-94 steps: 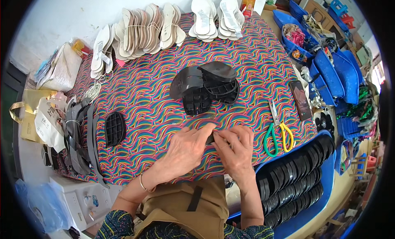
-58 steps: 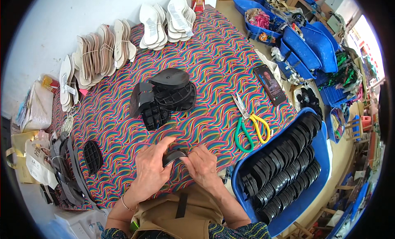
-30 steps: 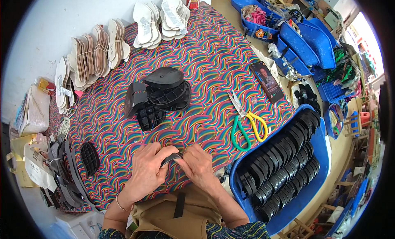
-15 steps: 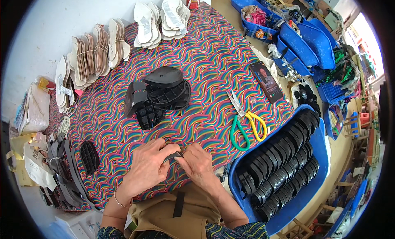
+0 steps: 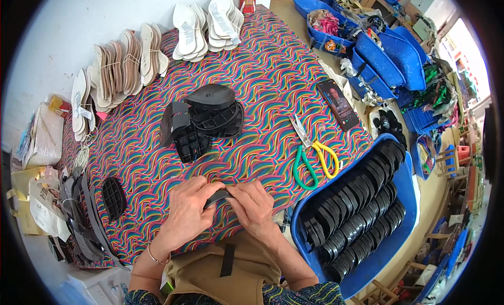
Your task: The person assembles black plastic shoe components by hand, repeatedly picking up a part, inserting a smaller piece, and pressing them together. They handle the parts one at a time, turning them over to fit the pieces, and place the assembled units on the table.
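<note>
My left hand (image 5: 185,209) and my right hand (image 5: 253,205) are close together over the table's near edge. Between them is a short, curved black strip (image 5: 217,195), pinched at both ends; my fingers hide part of it. Just beyond my hands lies a small pile of black shoe-heel pieces (image 5: 211,97), some with a grid-like hollow underside. Open-bladed scissors (image 5: 306,142) with one green and one yellow handle rest to the right. A single black gridded heel piece (image 5: 113,199) lies at the left.
Bundled pale insoles (image 5: 111,69) stand along the wall. A phone (image 5: 337,104) lies at the table's right edge. Beside the table, a blue tub (image 5: 413,210) holds rows of black heel pieces. Dark strips (image 5: 79,216) crowd the left edge; more blue tubs (image 5: 383,58) fill the far right.
The black strip now shows more between my hands and looks bowed upward. My fingers have shifted slightly along it. The pile and scissors remain in place.
</note>
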Action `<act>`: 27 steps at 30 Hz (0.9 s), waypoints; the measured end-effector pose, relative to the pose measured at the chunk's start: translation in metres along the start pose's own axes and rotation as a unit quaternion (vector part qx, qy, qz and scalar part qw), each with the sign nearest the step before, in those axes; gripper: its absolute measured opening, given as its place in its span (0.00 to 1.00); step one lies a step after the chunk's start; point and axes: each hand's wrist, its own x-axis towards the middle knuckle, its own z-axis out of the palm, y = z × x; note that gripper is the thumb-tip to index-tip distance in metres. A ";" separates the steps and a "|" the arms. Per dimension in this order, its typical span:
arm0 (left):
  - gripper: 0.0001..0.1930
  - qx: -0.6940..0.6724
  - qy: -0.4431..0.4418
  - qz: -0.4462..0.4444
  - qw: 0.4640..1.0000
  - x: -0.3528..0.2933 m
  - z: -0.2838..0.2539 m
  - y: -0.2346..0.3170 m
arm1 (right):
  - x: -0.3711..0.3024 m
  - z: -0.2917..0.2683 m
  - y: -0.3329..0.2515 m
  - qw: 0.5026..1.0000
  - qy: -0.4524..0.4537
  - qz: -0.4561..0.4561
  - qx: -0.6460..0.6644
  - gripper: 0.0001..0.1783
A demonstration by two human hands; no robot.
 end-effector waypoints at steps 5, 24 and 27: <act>0.20 -0.008 0.007 -0.022 1.000 -0.002 0.000 0.000 | 0.004 0.000 -0.003 0.999 -0.004 -0.010 -0.043 0.15; 0.19 -0.057 0.053 0.077 0.994 -0.038 -0.015 -0.016 | -0.027 -0.017 -0.015 0.910 -0.116 0.252 0.308 0.16; 0.19 -0.061 0.052 0.111 0.990 -0.041 -0.018 -0.005 | -0.007 -0.022 -0.027 0.793 -0.116 0.467 0.373 0.29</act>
